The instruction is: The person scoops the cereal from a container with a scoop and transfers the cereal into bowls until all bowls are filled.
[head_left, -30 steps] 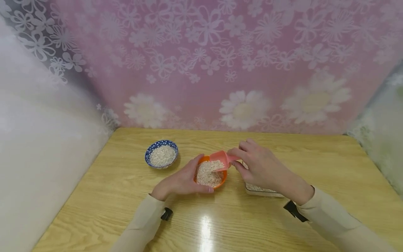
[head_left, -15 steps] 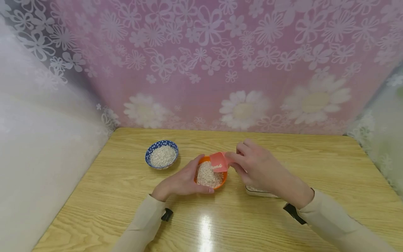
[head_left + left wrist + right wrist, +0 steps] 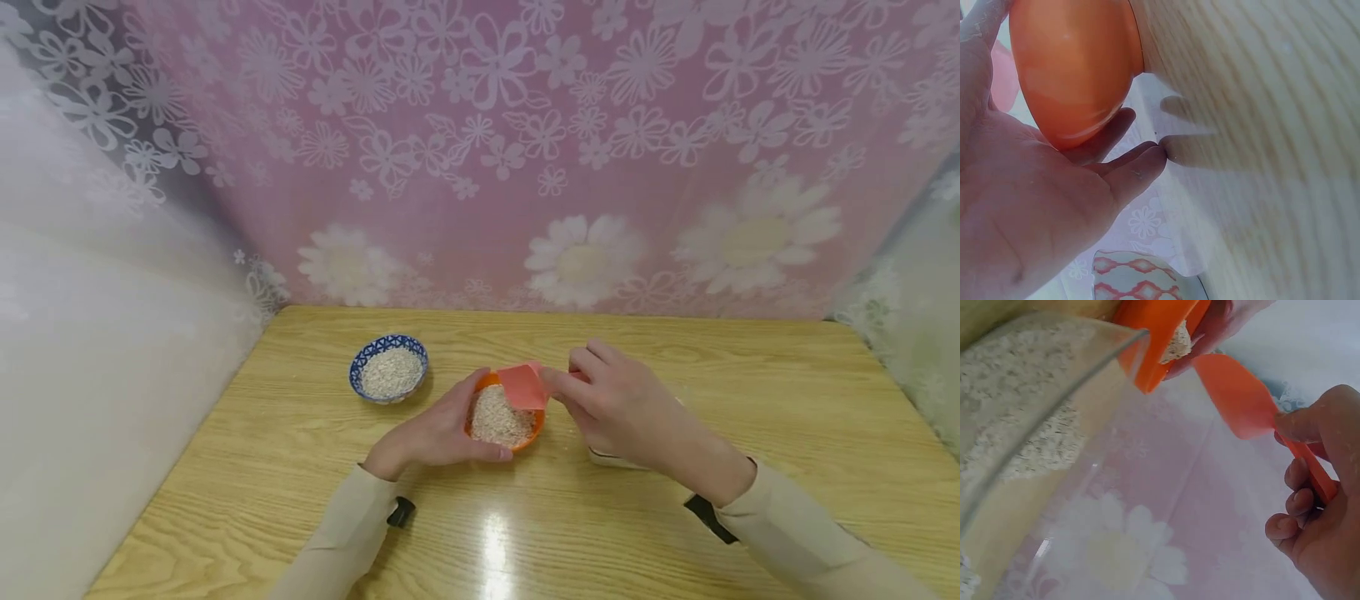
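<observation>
An orange bowl (image 3: 542,431) with pale oat flakes (image 3: 501,417) in it stands on the table. My left hand (image 3: 442,429) holds it from the left, thumb at the near side and fingers round the far side; the left wrist view shows the palm against the bowl's wall (image 3: 1072,69). My right hand (image 3: 630,408) pinches the handle of a pink scoop (image 3: 522,386), with the fingers curled round it in the right wrist view. The scoop is tipped over the bowl's far right rim, its underside up. Whether flakes remain inside the scoop is hidden.
A blue-and-white patterned bowl (image 3: 390,372) of flakes stands at the back left. Beneath my right hand, mostly hidden in the head view, is a clear container (image 3: 1054,394) with flakes. A floral curtain (image 3: 480,167) hangs behind the wooden table (image 3: 300,500).
The scoop has rolled over, and the flakes seen in it earlier are out of sight. My right hand has turned with it. My left hand stays on the orange bowl.
</observation>
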{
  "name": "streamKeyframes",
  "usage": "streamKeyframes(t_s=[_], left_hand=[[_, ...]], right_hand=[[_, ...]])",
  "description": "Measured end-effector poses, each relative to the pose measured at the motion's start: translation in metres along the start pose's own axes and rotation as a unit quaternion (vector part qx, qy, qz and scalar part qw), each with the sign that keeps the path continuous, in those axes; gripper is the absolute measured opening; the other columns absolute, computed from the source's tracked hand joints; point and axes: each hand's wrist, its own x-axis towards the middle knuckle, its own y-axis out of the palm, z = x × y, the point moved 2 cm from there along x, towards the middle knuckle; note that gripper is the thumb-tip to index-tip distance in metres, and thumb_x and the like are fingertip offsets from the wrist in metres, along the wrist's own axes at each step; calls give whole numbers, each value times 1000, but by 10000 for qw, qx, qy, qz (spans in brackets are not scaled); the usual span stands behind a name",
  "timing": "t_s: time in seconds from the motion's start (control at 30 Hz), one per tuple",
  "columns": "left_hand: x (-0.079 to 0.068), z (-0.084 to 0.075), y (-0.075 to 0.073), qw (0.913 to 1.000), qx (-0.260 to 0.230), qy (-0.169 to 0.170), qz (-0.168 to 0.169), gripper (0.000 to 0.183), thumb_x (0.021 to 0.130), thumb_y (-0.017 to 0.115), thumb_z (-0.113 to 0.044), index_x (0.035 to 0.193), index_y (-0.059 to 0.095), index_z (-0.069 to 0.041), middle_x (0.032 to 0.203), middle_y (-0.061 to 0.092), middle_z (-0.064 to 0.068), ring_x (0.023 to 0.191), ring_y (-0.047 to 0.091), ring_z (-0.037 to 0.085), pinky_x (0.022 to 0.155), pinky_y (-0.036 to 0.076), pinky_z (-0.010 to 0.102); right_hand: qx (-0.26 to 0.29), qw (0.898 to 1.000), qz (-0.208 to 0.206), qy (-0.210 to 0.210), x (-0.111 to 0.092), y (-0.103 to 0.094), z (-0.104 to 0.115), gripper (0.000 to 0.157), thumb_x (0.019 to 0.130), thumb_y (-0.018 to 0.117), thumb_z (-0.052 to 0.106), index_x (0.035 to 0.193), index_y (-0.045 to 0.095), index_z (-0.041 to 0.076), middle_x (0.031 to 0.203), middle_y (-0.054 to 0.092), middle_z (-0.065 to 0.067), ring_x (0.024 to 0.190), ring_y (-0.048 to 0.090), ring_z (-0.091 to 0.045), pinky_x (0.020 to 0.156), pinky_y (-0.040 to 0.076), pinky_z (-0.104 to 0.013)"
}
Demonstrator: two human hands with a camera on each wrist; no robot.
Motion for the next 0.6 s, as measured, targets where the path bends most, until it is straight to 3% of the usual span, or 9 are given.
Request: streamKeyframes(t_s=[0.17, 0.3, 0.47, 0.6], left_hand=[[0, -1, 1, 10000, 3, 28, -6, 123, 78, 83, -56, 166, 7, -15, 169, 24, 7, 151, 33, 25, 122, 32, 53], [-1, -1, 1, 10000, 66, 21, -14, 122, 78, 82, -55, 166, 7, -17, 169, 23, 7, 152, 32, 26, 122, 32, 53], [-3, -3, 1, 9999, 130, 41, 32, 121, 79, 82, -55, 166, 7, -16, 170, 21, 8, 154, 29, 27, 123, 31, 53], [-5, -6, 1, 9998, 175, -9, 81, 122, 79, 82, -56, 166, 7, -17, 170, 20, 8, 155, 27, 27, 124, 30, 53]], right_hand=[[725, 9926, -53, 974, -16, 6, -5, 27, 81, 81, 3, 106, 75, 11, 76, 48, 4, 74, 34, -9, 60, 30, -21], [1382, 9740, 66, 1791, -31, 9, -8, 30, 83, 80, 1, 110, 74, 13, 84, 58, 8, 78, 40, -5, 63, 36, -21], [2121, 9284, 373, 3027, -52, -2, -16, 26, 91, 76, 8, 115, 73, 19, 104, 72, 6, 77, 54, -1, 65, 47, -24], [2597, 8888, 513, 3741, -72, -18, -24, 24, 95, 73, 12, 118, 72, 19, 102, 74, 2, 70, 59, -4, 59, 47, -25]])
